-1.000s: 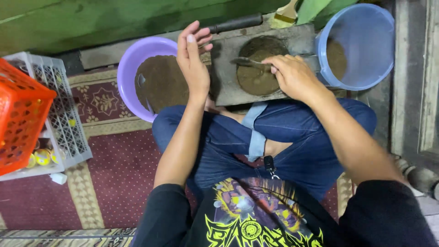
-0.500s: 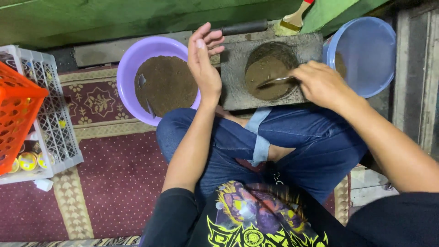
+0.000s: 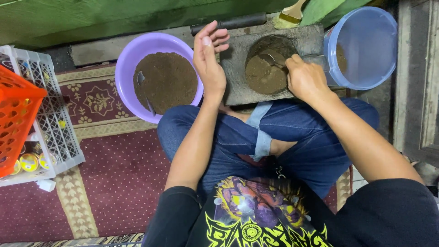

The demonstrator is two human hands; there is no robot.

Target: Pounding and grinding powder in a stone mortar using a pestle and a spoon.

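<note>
My right hand (image 3: 305, 78) grips a metal spoon (image 3: 270, 58) whose bowl lies on a round mound of brown paste (image 3: 268, 68) on a grey stone slab (image 3: 238, 77). My left hand (image 3: 209, 59) rests edge-on against the slab's left side, fingers raised and together, holding nothing. A purple bowl (image 3: 132, 59) of brown powder with a spoon (image 3: 144, 89) in it sits just left of that hand. I sit cross-legged in blue jeans behind the slab.
A blue plastic bucket (image 3: 370, 45) stands right of the slab. A black roller (image 3: 233, 22) and a brush (image 3: 292, 12) lie behind it. An orange crate (image 3: 16, 114) nests in a white crate (image 3: 55, 123) at left, on a patterned maroon rug (image 3: 114, 183).
My right hand has drawn the spoon across the paste toward the slab's middle. My left hand stays against the slab's left edge. The view has shifted slightly.
</note>
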